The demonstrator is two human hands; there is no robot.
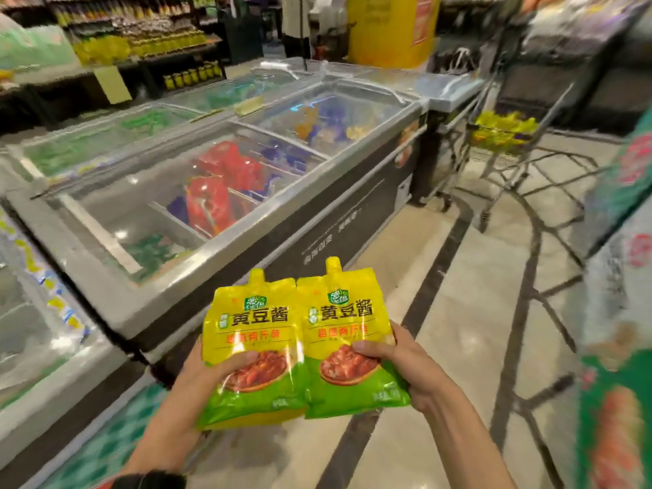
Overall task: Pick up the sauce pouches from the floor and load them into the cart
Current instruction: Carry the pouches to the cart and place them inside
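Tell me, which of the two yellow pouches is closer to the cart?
The right pouch, gripped by the right hand: it is on the side toward the cart. The left pouch, in the left hand, is on the freezer side.

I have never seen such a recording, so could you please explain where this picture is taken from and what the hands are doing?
There is no machine here: a person wears one camera on the head, looking forward and down in a shop aisle. The left hand grips a yellow-and-green plastic sauce pouch with a spout; the right hand grips a second matching pouch. Ahead to the right stands a metal wire cart holding yellow packs. On the left is a glass-topped chest freezer.
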